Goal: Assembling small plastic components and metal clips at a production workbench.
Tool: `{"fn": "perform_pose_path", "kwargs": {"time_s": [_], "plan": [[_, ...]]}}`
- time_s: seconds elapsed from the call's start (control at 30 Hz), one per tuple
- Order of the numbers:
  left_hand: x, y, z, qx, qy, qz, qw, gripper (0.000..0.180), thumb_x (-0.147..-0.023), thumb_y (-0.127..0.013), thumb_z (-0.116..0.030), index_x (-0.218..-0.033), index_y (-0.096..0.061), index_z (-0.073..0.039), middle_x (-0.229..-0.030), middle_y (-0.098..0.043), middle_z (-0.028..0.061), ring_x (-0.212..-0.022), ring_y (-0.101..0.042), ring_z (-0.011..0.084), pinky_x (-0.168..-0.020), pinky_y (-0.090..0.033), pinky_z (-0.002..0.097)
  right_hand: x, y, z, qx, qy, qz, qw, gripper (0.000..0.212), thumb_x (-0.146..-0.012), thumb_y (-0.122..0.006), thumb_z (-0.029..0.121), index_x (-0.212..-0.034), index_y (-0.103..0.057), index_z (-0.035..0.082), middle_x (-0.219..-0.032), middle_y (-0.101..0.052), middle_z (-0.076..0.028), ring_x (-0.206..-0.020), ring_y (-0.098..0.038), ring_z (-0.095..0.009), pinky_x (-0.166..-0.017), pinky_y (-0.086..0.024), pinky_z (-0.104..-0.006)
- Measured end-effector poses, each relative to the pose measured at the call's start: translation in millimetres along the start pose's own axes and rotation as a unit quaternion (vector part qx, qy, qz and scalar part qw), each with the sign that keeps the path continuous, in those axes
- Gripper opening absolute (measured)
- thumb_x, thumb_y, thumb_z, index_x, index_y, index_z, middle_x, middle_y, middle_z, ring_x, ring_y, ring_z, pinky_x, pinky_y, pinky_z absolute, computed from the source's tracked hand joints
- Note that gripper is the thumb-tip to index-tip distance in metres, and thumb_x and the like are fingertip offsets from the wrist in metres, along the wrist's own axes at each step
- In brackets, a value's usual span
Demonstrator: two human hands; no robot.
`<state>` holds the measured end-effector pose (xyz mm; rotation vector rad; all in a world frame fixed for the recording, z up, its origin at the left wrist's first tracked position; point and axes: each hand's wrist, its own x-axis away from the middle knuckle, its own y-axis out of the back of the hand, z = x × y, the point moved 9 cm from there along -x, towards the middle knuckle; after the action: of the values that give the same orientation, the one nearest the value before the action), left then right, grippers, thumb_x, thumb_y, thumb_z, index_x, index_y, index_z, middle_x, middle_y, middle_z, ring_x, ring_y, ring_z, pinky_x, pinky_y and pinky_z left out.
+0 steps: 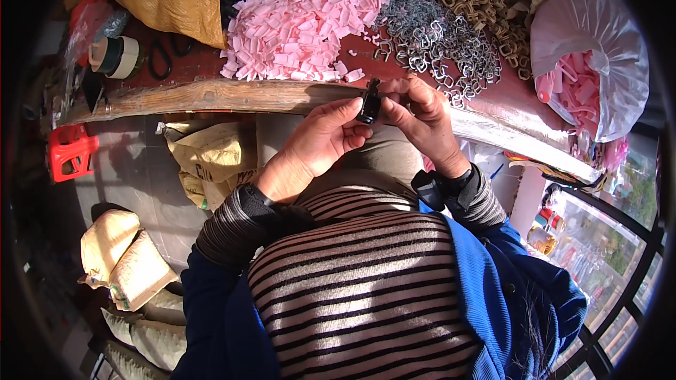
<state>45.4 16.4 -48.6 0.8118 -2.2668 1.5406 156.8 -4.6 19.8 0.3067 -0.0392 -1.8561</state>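
My left hand (320,134) is closed, pinching a small black part (369,103) between thumb and fingers just off the table's front edge. The part is narrow, glossy and held upright; its exact kind is too small to tell. Close against its right side is my right hand (426,112), fingers bent together at the part's upper end. Whatever lies between those right fingertips is hidden. Beyond the hands, a large heap of flat pink plastic pieces (299,28) lies on the red tabletop (197,63). To its right is a heap of silver metal rings and clips (443,42).
Brass-coloured metal pieces (486,0) lie at the back right. Beside them stands a white plastic bag (591,21) with pink pieces inside. A yellow woven sack (169,0) is at the back left. A red plastic stool (72,153) and filled sacks (134,260) are on the floor.
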Motion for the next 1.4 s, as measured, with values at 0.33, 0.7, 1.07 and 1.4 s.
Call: {"fn": "perform_pose_path", "kwargs": {"time_s": [0.33,0.7,1.07,1.4], "plan": [[1,-7,-5,0.020,-0.034,0.041,0.998,0.020,-0.084,-0.052,-0.019,-0.098,-0.057,-0.005,-0.088,-0.059,0.0036,-0.073,-0.057,0.0113,-0.065,-0.049,0.0223,5,-4,4,-0.001,0.003,0.083,0.997,0.019,-0.077,-0.057,-0.001,-0.094,-0.052,-0.006,-0.082,-0.052,-0.005,-0.077,-0.054,-0.011,-0.068,-0.049,-0.0236],[1,-9,-10,0.006,-0.070,0.039,0.997,0.020,-0.084,-0.051,-0.022,-0.099,-0.056,-0.008,-0.093,-0.059,0.0049,-0.081,-0.056,0.0121,-0.073,-0.047,0.0265,5,-10,21,0.153,0.052,0.067,0.984,0.042,-0.061,-0.070,0.009,-0.100,-0.054,0.002,-0.080,-0.048,-0.007,-0.069,-0.052,-0.020,-0.062,-0.044,-0.0287],[0,-13,-12,0.013,-0.083,0.052,0.995,0.020,-0.086,-0.049,-0.019,-0.101,-0.056,-0.007,-0.095,-0.059,0.0036,-0.082,-0.056,0.0110,-0.074,-0.047,0.0264,2,-13,33,0.255,0.110,0.039,0.960,0.047,-0.066,-0.068,0.010,-0.107,-0.049,0.000,-0.100,-0.042,-0.016,-0.087,-0.050,-0.023,-0.064,-0.049,-0.0281],[-1,-17,-15,0.018,-0.109,0.069,0.992,0.021,-0.085,-0.050,-0.017,-0.102,-0.054,-0.006,-0.095,-0.058,0.0033,-0.084,-0.056,0.0121,-0.075,-0.047,0.0267,4,-16,41,0.285,0.165,0.012,0.944,0.038,-0.065,-0.064,0.007,-0.100,-0.051,0.001,-0.101,-0.042,-0.018,-0.089,-0.048,-0.027,-0.069,-0.046,-0.0328]]}}
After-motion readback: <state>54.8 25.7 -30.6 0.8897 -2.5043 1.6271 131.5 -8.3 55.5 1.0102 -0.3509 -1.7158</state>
